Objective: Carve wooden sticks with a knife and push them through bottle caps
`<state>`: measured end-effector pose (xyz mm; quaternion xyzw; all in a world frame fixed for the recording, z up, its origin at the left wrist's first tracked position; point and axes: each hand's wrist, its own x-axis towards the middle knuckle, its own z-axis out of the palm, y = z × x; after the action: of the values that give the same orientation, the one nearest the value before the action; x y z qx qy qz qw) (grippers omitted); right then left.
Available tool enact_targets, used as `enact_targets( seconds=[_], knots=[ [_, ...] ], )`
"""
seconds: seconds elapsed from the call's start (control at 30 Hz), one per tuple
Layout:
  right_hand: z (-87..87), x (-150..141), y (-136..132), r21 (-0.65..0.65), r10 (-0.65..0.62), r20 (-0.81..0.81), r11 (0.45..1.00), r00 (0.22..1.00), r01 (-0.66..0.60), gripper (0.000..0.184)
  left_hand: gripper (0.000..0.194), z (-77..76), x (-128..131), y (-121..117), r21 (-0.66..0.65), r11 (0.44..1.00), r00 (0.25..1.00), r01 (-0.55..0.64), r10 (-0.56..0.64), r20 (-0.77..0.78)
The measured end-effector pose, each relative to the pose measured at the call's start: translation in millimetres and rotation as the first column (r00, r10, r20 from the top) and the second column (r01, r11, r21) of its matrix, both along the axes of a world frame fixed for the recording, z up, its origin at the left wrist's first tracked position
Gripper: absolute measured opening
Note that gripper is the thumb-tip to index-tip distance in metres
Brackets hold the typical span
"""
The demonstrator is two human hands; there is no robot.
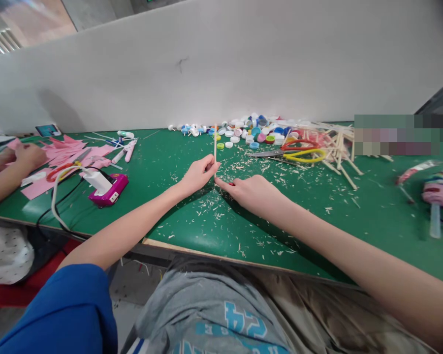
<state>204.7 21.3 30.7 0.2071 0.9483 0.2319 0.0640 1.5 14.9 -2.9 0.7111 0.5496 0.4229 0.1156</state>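
My left hand (200,173) is closed around the lower part of a thin wooden stick (215,142), which points away from me toward the partition. Close beside it, my right hand (256,192) is closed with its index finger stretched to the stick's near end. A small red bit of something shows in the right hand's grip; the rest of it is hidden by the fingers. Pale wood shavings (210,223) lie scattered on the green table (184,241) under and around both hands.
Behind the hands lie many bottle caps (255,132), red-and-yellow-handled scissors (304,151) and a heap of wooden sticks (341,147). At left are a purple power socket (109,191) with cables, glue guns (130,150), pink paper (61,152) and another person's hand (30,156). A white partition (243,64) bounds the table.
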Motion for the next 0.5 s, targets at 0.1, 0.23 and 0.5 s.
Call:
enact_targets(
  seconds=[0.1,0.23,0.5],
  knots=[
    [-3.3,1.3,1.2,0.002,-0.002,-0.019,1.0,1.0,0.002,0.062,0.029,0.6,0.2,-1.2,0.028,1.0,0.999,0.008,-0.007,-0.033],
    [-5.4,5.8,7.8,0.003,0.021,-0.057,1.0,0.998,-0.021,0.063,0.029,2.1,1.2,-0.5,0.02,1.0,0.999,0.015,-0.015,-0.037],
    [-4.1,19.5,18.4,-0.006,0.02,-0.135,1.0,0.991,-0.021,0.054,0.029,2.8,2.3,-0.2,-0.028,0.999,1.0,0.027,-0.028,-0.009]
  ],
)
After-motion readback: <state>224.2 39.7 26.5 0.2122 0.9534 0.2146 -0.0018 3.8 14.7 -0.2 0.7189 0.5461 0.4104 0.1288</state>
